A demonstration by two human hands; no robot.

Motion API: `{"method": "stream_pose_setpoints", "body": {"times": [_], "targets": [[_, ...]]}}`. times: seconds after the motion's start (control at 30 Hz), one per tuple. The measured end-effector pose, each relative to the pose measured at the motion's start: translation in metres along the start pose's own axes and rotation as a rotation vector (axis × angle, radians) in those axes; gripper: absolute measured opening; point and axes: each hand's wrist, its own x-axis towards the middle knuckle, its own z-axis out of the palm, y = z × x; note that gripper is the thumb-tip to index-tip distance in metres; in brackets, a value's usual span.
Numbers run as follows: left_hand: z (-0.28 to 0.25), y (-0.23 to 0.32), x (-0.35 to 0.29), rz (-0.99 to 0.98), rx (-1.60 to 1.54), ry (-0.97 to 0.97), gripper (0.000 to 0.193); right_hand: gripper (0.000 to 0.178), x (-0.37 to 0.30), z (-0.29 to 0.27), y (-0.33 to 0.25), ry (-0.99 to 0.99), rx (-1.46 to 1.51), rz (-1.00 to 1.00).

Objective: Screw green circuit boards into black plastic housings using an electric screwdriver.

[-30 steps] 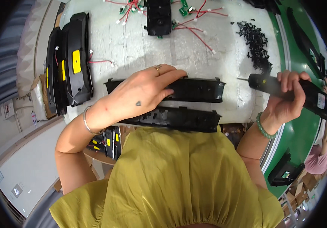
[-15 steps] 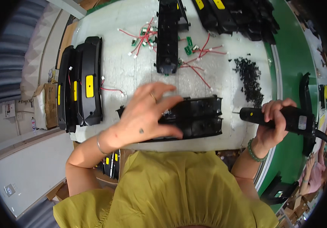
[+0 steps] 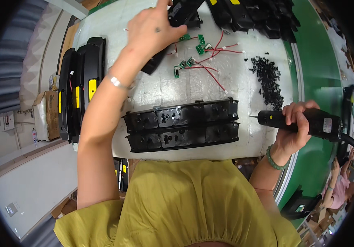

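My left hand (image 3: 151, 31) reaches to the far side of the worktop, its thumb and fingers round a long black plastic housing (image 3: 184, 11). That housing lies slanted, partly hidden under the hand. In my right hand (image 3: 297, 125) is a black electric screwdriver (image 3: 323, 126), held level with its thin bit pointing left. Directly before me two open black plastic housings, a rear one (image 3: 222, 112) and a front one (image 3: 220, 133), lie side by side with their insides facing up. Neither hand touches them.
Small green circuit boards (image 3: 200, 50) with red wires lie beyond the two housings. A heap of black screws (image 3: 267, 78) is on the right. Black covers with yellow labels (image 3: 92, 88) stand at left; more black parts (image 3: 267, 20) are piled far right. A person (image 3: 339, 191) sits beyond.
My left hand has moved from over the near housings to the far housing, which has turned from upright to slanted. My right hand keeps the screwdriver in nearly the same place.
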Motion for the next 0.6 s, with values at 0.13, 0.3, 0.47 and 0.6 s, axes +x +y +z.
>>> {"method": "stream_pose_setpoints", "body": {"times": [0.13, 0.3, 0.47, 0.6], "targets": [[0.004, -0.051, -0.046, 0.410, -0.245, -0.109, 0.054, 0.030, 0.004, 0.001, -0.001, -0.029, 0.051, -0.013], [-0.008, -0.056, -0.071, 0.391, -0.433, -0.725, 0.052, 0.030, 0.007, 0.003, 0.000, -0.039, 0.011, 0.006], [0.027, -0.055, -0.057, 0.350, -0.690, -0.843, 0.054, 0.028, 0.004, 0.003, -0.001, -0.035, -0.003, -0.006], [0.051, -0.050, -0.043, 0.554, -0.614, -0.713, 0.050, 0.030, 0.000, 0.005, -0.003, -0.017, -0.076, 0.006]]}}
